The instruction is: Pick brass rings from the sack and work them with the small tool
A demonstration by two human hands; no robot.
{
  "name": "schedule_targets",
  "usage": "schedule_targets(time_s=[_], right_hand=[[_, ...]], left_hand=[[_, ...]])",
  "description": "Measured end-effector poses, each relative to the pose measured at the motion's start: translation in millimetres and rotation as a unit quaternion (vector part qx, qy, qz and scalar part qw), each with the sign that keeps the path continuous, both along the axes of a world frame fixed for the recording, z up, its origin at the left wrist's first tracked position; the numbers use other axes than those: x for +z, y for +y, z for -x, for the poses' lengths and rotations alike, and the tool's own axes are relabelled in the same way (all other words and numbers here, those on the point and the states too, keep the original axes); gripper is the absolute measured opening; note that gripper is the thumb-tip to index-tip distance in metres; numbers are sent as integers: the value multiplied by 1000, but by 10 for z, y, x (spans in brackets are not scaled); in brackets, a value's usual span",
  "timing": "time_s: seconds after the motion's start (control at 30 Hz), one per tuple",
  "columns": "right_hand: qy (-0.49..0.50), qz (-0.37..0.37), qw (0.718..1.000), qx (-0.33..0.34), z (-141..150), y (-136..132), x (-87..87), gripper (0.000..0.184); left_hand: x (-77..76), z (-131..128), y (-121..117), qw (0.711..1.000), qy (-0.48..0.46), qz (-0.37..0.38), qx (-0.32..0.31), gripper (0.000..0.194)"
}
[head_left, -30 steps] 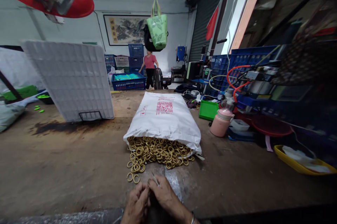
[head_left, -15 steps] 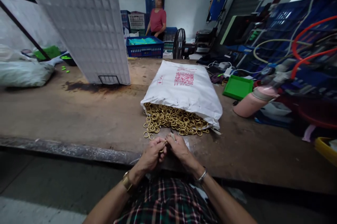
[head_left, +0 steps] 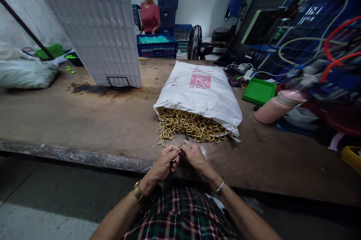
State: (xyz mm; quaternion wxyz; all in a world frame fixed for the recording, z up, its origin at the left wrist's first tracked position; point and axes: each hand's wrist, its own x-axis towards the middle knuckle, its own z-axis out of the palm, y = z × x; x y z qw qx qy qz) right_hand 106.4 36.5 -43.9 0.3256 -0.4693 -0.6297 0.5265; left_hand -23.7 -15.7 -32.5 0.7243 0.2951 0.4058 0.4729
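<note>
My left hand (head_left: 164, 163) is closed on a gold-coloured ring (head_left: 174, 159), held just above the table's front edge. Close against it, my right hand (head_left: 195, 157) is closed around a small pale tool with a dark tip (head_left: 187, 142), perhaps a blade. The fingertips of both hands meet at the ring. Just beyond them, many similar gold rings (head_left: 191, 125) spill from the mouth of a white sack (head_left: 197, 89) printed with a red code. A few rings lie loose to the left of the pile.
A ribbed white panel (head_left: 93, 29) stands upright on the brown table (head_left: 84, 120). On the right are a green tray (head_left: 258, 91), a pink bottle (head_left: 278, 106) and red hoses. A person in pink (head_left: 150, 16) stands behind a blue crate (head_left: 158, 48), left of a black fan (head_left: 195, 41).
The camera view has shifted slightly. My hands stay together at the ring, with little visible movement. The person in pink has moved left behind the blue crate.
</note>
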Motion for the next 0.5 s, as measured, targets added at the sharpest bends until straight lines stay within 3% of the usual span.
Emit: schedule_targets(time_s=[0.13, 0.23, 0.4, 0.5], right_hand=[[-26, -7, 999, -19, -20, -12, -31, 24], [-93, -78, 993, -16, -48, -61, -36, 24], [-233, -201, 949, 64, -70, -172, -34, 14], [-277, -233, 928, 91, -65, -196, -38, 19]], left_hand=[[11, 26, -18, 1000, -7, -5, 3, 34], [-17, 46, -22, 1000, 4, -13, 14, 34], [-58, 76, -14, 994, 92, -46, 38, 33], [-22, 84, -9, 987, 141, -56, 43, 34]])
